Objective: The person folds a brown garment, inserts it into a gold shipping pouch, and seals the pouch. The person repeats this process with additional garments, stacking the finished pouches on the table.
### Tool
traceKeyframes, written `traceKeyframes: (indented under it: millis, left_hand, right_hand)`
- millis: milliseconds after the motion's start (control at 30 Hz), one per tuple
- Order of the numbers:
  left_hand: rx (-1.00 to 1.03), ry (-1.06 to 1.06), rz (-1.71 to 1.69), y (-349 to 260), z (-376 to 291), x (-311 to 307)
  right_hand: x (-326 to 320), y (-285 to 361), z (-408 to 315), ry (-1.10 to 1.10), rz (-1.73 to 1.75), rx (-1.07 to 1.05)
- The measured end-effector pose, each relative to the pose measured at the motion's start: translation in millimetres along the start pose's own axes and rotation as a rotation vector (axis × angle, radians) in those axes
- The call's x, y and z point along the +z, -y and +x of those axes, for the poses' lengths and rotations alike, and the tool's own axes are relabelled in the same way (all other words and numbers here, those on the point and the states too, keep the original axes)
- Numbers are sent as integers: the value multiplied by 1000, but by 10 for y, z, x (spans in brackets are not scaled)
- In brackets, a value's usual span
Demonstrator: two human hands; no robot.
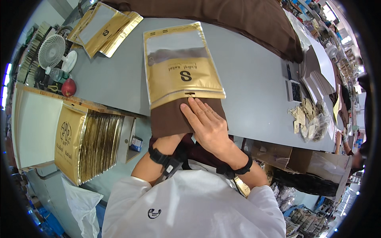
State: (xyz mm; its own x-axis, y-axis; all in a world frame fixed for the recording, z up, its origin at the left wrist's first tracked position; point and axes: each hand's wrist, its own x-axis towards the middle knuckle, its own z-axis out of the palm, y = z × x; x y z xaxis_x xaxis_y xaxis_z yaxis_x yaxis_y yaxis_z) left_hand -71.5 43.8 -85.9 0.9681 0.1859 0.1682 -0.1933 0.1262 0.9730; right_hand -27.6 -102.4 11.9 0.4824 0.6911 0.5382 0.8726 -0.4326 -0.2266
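A gold plastic pouch with a clear window (184, 74) lies on the grey table in front of me. Brown cloth shows through its window. More folded brown cloth (169, 120) sticks out from the pouch's near end and reaches over the table edge. My right hand (208, 125) lies flat on this cloth, its fingers extended and its fingertips at the pouch's edge by the hang hole. My left hand is mostly hidden under the cloth; only the part by the wrist (169, 142) shows, so its fingers and grip cannot be seen.
Gold pouches (110, 32) are piled at the back left, near a white fan (52, 50), a bottle (58, 74) and a red fruit (69, 87). A box of upright pouches (98, 145) stands left. Brown fabric (226, 17) covers the far side; tags (303, 116) lie right. A co-worker's hands show far right.
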Motion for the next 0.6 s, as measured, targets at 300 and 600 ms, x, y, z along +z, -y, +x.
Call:
traceKeyframes:
  millis: [300, 600]
  left_hand:
    - [21, 148, -1163, 167, 185, -124]
    - [14, -72, 485, -19, -52, -153]
  right_hand:
    - [42, 67, -32, -19, 39, 116]
    - [101, 12, -52, -15, 40, 136]
